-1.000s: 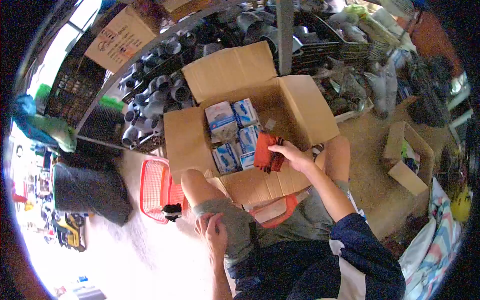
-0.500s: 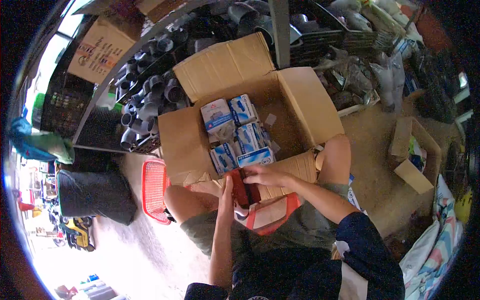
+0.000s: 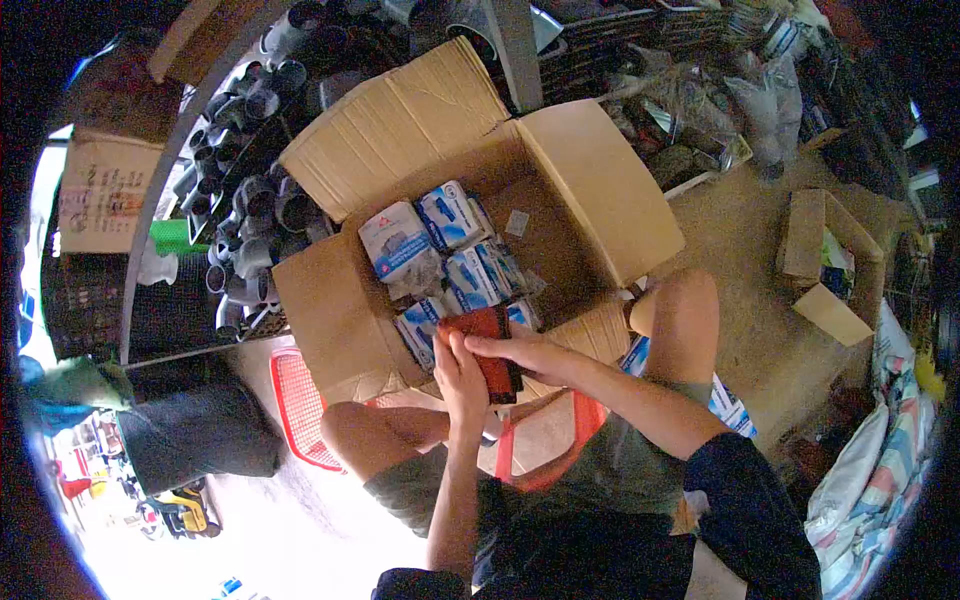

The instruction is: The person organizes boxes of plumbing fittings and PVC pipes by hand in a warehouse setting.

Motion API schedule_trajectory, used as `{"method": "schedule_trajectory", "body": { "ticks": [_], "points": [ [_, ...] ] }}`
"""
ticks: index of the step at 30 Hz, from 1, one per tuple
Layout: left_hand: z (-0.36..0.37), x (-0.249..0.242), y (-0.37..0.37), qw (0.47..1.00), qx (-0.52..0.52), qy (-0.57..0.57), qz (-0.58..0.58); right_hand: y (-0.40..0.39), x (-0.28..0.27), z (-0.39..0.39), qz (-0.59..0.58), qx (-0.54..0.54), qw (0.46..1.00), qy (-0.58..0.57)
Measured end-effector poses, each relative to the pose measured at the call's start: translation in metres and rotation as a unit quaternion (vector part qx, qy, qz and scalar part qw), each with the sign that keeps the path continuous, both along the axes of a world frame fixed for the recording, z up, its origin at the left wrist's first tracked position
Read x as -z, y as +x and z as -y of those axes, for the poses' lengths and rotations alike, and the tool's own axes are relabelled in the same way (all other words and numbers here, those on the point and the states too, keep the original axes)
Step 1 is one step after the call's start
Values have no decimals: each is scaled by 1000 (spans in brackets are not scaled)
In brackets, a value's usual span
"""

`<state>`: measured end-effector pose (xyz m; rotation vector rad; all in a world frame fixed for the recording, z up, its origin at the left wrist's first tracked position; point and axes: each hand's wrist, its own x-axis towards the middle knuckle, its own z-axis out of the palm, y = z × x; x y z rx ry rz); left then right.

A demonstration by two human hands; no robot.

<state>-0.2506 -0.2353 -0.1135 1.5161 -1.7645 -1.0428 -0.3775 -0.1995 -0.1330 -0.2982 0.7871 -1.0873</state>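
A dark red, flat, block-like item with a black edge [image 3: 497,375] is between my hands, over the near side of a large open cardboard box [image 3: 335,300]. My left hand [image 3: 462,380] grips it along the left side, fingers pointing up. From the right, my right hand [image 3: 530,355] closes on its upper part, thumb and fingers across the face. Blue-and-white small boxes [image 3: 448,215] and a white box with blue print [image 3: 398,240] lie inside the carton just beyond my hands. A red-and-white bag [image 3: 535,440] rests in my lap.
A red plastic basket [image 3: 298,400] stands left of my knee. Grey pipe fittings [image 3: 255,200] fill the rack at upper left. A smaller open carton [image 3: 830,250] sits on the floor at right, with a striped sack [image 3: 870,460] below it. Blue-and-white packs [image 3: 733,410] lie beside my right leg.
The red item is now raised and turned with its face covering the nearest blue-and-white box. My right hand has shifted from its top edge to its side. The view has tilted.
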Motion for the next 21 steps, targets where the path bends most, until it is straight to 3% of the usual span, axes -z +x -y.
{"method": "schedule_trajectory", "body": {
  "ticks": [1,3,5,6,9,11,13,15,17,18,21],
  "points": [
    [8,4,-12,1000,-11,22,2,-8,-2,4,-17,15,1000,18],
    [36,42,-11,992,128,-2,-3,-21,-3,8,-68,107,989,83],
    [66,69,-16,975,206,86,-4,-31,-3,9,-90,224,961,139],
    [81,79,-25,967,197,158,-12,-40,-2,10,-129,269,937,183],
    [128,114,-61,926,93,363,-47,-75,18,8,-66,352,905,232],
    [181,211,-64,982,142,105,73,-94,11,6,-55,376,897,227],
    [211,210,-94,982,39,89,161,-101,34,0,-98,387,883,245],
    [249,253,-101,962,25,29,271,-104,18,2,-71,379,888,251],
    [274,279,-112,933,20,61,354,-102,18,1,-54,371,880,291],
    [282,289,-119,916,17,76,394,-104,1,7,-46,379,888,255],
    [291,296,-130,902,-1,133,411,-103,-13,10,-21,354,888,293]
  ]
}}
